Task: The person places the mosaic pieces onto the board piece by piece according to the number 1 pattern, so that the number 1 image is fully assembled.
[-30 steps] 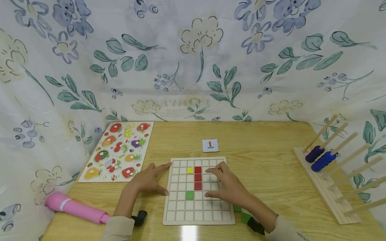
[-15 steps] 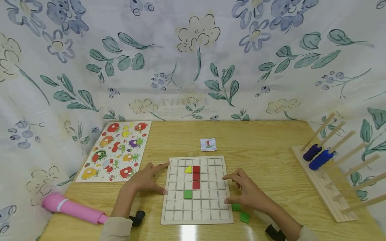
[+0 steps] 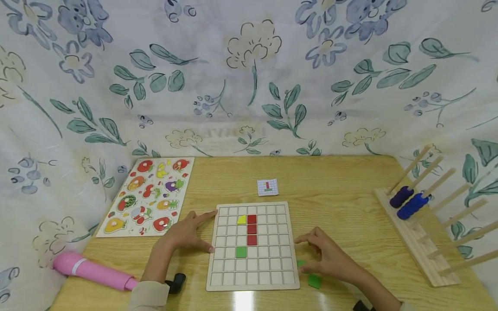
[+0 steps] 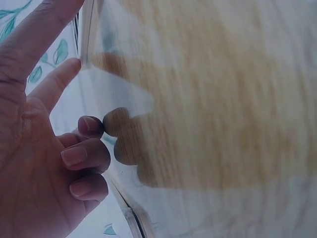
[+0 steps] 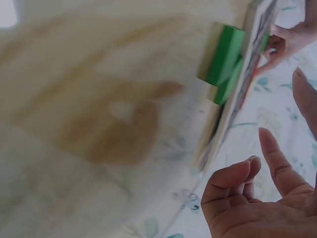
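Note:
A wooden grid board [image 3: 272,264] lies on the table, bearing a yellow piece [image 3: 242,220], a column of three red squares [image 3: 252,229] and one green square [image 3: 241,252]. My left hand [image 3: 184,233] touches the board's left edge with thumb and index finger spread apart; the left wrist view shows its other fingers bent. Off the board's right edge, my right hand [image 3: 328,258] hovers with thumb and index finger parted, holding nothing. Its thumb is nearest a partly covered green tile [image 3: 301,263], and another green tile [image 3: 314,281] lies just below. Both appear as green blocks [image 5: 225,54] in the right wrist view.
Behind the board lies a small printed card [image 3: 267,187] with a coloured grid pattern. A fruit puzzle board [image 3: 149,194] and a pink microphone-shaped object [image 3: 93,271] are at left. At right stands a wooden peg rack [image 3: 416,237] with dark blue beads.
My right hand has drawn back from over the board to the right and down, beside the loose green tiles. The left hand keeps its place at the board's left edge.

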`<state>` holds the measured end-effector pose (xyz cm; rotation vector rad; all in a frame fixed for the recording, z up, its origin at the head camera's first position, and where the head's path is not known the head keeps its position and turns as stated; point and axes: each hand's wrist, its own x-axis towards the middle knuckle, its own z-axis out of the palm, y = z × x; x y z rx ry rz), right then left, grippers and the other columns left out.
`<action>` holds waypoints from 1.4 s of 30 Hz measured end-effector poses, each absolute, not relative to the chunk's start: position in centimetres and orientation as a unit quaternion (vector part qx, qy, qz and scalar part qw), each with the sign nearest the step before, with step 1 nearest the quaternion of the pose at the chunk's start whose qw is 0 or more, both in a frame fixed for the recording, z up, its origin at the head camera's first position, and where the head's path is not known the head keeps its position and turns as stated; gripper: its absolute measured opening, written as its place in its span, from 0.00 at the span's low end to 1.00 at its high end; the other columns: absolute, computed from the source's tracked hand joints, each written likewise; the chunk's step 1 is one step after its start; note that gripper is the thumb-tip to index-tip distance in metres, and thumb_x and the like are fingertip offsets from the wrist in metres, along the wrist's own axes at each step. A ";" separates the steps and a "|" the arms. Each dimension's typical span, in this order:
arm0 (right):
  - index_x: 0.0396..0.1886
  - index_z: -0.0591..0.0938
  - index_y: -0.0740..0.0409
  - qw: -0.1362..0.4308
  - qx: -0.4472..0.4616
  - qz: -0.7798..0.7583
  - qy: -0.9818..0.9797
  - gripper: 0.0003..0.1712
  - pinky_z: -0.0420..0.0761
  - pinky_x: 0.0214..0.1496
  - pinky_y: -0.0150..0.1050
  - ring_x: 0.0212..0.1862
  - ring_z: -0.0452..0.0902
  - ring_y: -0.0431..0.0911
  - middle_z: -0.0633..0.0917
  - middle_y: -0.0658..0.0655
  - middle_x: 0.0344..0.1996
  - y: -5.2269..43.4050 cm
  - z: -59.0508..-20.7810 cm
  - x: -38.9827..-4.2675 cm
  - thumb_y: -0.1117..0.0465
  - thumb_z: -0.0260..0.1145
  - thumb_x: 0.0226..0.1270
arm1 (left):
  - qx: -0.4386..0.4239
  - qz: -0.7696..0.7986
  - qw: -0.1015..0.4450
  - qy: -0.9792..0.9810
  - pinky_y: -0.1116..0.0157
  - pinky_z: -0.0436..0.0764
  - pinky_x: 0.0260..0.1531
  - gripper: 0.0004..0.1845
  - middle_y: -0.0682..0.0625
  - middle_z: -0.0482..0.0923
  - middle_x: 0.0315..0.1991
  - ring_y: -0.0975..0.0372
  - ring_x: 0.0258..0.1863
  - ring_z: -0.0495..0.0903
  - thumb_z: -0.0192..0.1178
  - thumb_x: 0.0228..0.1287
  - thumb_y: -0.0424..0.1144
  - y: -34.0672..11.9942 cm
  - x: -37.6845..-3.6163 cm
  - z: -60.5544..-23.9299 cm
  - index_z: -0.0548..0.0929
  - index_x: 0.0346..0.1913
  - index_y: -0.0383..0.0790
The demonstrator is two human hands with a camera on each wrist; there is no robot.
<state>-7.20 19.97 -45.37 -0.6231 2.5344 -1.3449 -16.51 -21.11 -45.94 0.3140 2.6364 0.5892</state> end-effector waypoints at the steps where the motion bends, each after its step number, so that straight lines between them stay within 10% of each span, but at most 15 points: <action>1: 0.56 0.81 0.55 0.100 -0.219 -0.450 0.860 0.34 0.64 0.32 0.31 0.31 0.59 0.40 0.66 0.54 0.33 20.1 -45.6 -7.1 0.51 0.81 0.48 | 0.113 0.212 0.209 0.948 0.58 0.71 0.33 0.60 0.46 0.67 0.44 0.55 0.33 0.70 0.80 0.31 0.65 -21.1 -16.5 -45.9 0.63 0.75 0.66; 42: 0.31 0.87 0.53 -0.012 -0.198 -0.332 0.922 0.12 0.73 0.36 0.29 0.34 0.66 0.33 0.69 0.42 0.32 19.5 -46.8 -6.0 0.61 0.80 0.46 | 0.116 0.215 0.212 0.946 0.58 0.72 0.33 0.60 0.45 0.68 0.44 0.55 0.33 0.70 0.80 0.30 0.65 -21.0 -16.5 -45.9 0.64 0.75 0.66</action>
